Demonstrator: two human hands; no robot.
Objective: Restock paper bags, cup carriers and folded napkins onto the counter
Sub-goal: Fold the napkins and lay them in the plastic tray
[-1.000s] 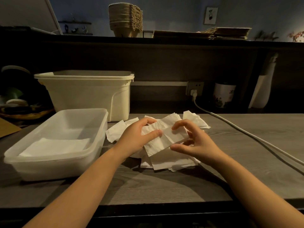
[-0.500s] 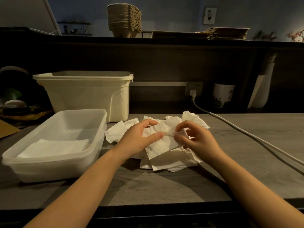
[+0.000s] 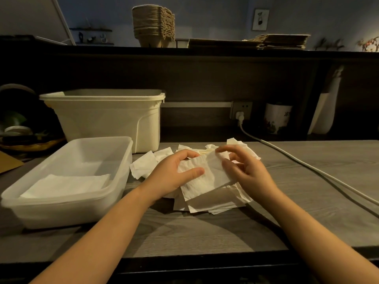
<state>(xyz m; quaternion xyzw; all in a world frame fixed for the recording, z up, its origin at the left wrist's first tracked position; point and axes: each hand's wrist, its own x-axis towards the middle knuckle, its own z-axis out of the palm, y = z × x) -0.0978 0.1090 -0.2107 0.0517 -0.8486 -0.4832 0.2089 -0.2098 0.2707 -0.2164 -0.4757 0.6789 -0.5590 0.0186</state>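
Observation:
A loose heap of white napkins (image 3: 215, 198) lies on the grey wooden counter. My left hand (image 3: 174, 173) grips one napkin (image 3: 207, 175) above the heap, thumb on top. My right hand (image 3: 244, 171) pinches that napkin's right edge with fingertips, the other fingers spread. A clear plastic tray (image 3: 114, 183) at the left holds folded napkins (image 3: 65, 185). On the upper shelf stand a stack of pulp cup carriers (image 3: 152, 27) and a flat pile of brown paper bags (image 3: 283, 41).
A cream plastic bin (image 3: 106, 117) stands behind the tray. A white power cable (image 3: 307, 165) runs from a wall socket (image 3: 242, 110) across the counter's right side. A patterned cup (image 3: 276, 117) and a white holder (image 3: 324, 111) stand at the back right. A basket (image 3: 26, 144) sits far left.
My right hand has folded the napkin's right part over and now its fingers have loosened and lifted at the edge. My left hand keeps its hold on the napkin.

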